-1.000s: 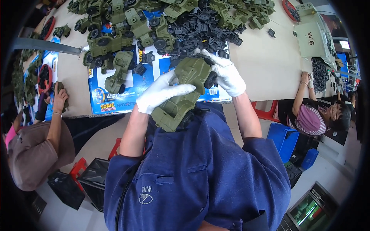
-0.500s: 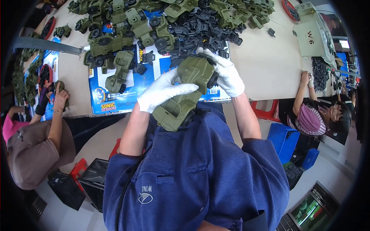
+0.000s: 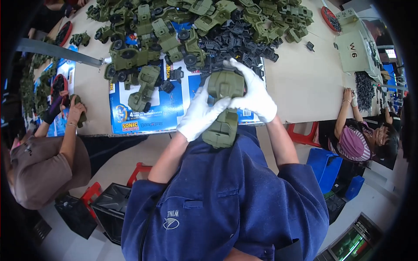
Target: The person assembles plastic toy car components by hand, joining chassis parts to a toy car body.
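Note:
An olive-green toy truck (image 3: 226,85) is held between both my white-gloved hands, in front of my chest at the table's near edge. My left hand (image 3: 201,112) grips its left side, thumb laid across the middle. On the other side, my right hand (image 3: 257,98) clasps the front end, its thumb near the left one and its fingers reaching over the far end. A dark part shows at that far end, partly hidden by the fingers. Beyond the hands lies a heap of small black plastic parts (image 3: 244,43), beside a pile of similar green toy trucks (image 3: 167,37).
Blue printed cardboard (image 3: 152,119) covers part of the beige table (image 3: 300,91). A pale green box (image 3: 355,45) and a red tray (image 3: 330,19) stand at the far right. Co-workers sit at both sides. Red stools and black crates (image 3: 111,209) stand below.
The toy truck has turned from a slant to nearly straight up and down in my view. My left hand has shifted right with it; both hands keep their hold.

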The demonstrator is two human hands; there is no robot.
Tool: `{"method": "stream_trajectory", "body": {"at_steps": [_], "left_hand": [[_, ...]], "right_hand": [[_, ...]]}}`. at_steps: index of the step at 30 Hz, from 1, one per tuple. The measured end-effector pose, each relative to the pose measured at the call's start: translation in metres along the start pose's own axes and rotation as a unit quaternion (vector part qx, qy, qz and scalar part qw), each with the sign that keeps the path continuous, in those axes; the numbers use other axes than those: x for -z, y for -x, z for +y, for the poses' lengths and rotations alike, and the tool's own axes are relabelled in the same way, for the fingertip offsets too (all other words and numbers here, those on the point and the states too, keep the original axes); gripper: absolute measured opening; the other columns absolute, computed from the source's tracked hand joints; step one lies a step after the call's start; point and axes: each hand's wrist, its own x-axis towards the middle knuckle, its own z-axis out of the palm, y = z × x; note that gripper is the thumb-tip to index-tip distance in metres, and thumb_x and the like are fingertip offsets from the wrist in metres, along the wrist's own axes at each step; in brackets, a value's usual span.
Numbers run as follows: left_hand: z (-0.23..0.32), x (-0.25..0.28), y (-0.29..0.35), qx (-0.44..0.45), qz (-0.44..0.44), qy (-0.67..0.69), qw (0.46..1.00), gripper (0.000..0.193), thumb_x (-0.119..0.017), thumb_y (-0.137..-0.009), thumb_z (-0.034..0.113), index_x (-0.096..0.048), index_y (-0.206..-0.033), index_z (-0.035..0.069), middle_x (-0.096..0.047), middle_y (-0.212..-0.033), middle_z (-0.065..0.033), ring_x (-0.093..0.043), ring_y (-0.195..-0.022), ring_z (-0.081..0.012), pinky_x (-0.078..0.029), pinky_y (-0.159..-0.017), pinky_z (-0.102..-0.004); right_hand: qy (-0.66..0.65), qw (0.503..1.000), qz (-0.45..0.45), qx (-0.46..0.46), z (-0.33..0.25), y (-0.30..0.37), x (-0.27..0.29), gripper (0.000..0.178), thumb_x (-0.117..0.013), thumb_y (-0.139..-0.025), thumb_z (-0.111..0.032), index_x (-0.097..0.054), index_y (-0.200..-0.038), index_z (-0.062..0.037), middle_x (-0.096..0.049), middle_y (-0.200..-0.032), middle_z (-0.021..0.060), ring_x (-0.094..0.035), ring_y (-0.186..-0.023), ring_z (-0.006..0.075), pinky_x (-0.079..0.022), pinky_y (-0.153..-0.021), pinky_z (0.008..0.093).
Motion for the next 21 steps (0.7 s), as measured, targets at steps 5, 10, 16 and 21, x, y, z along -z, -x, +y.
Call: {"method": "stream_trajectory", "body": {"at_steps": [5, 10, 16, 21], "left_hand": [[-0.006, 0.000, -0.012, -0.229, 0.053, 0.117, 0.965, 0.093, -0.072, -0.081, 0.056, -0.036, -0.145, 0.000, -0.053, -0.133, -0.0197, -0.053, -0.122, -0.0337, -0.039, -0.105, -0.0376], [0.002, 0.000, -0.012, -0.299, 0.138, 0.032, 0.944, 0.048, -0.066, -0.088, 0.035, -0.056, -0.118, 0.000, -0.062, -0.116, -0.0173, -0.063, -0.105, -0.0298, -0.049, -0.092, -0.0365], [-0.011, -0.005, -0.015, -0.260, 0.124, 0.024, 0.957, 0.025, -0.059, -0.091, 0.013, -0.059, -0.112, -0.001, -0.062, -0.114, -0.0187, -0.062, -0.106, -0.0306, -0.048, -0.091, -0.0366], [-0.050, 0.006, -0.070, -0.185, 0.232, -0.169, 0.940, 0.044, -0.064, -0.092, 0.038, -0.056, -0.117, 0.004, -0.060, -0.114, -0.0206, -0.059, -0.107, -0.0367, -0.046, -0.093, -0.0410]], "right_hand": [[-0.071, 0.997, 0.010, -0.004, -0.010, 0.015, -0.032, 0.097, -0.084, -0.064, -0.036, -0.041, -0.142, 0.0019, -0.048, -0.144, 0.0204, -0.045, -0.134, 0.0324, -0.031, -0.114, 0.0400], [-0.083, 0.979, 0.180, 0.054, -0.016, 0.018, -0.064, 0.055, -0.064, -0.079, -0.022, -0.050, -0.127, 0.0024, -0.057, -0.130, 0.0220, -0.055, -0.120, 0.0352, -0.040, -0.104, 0.0420], [-0.024, 0.971, 0.229, 0.064, -0.013, 0.018, -0.067, 0.033, -0.056, -0.087, -0.010, -0.056, -0.117, 0.0035, -0.064, -0.118, 0.0238, -0.064, -0.105, 0.0343, -0.048, -0.095, 0.0414], [0.017, 0.897, 0.400, -0.189, 0.124, 0.049, 0.000, 0.031, -0.052, -0.101, -0.026, -0.063, -0.114, -0.0010, -0.065, -0.108, 0.0134, -0.060, -0.103, 0.0230, -0.048, -0.090, 0.0363]]}}
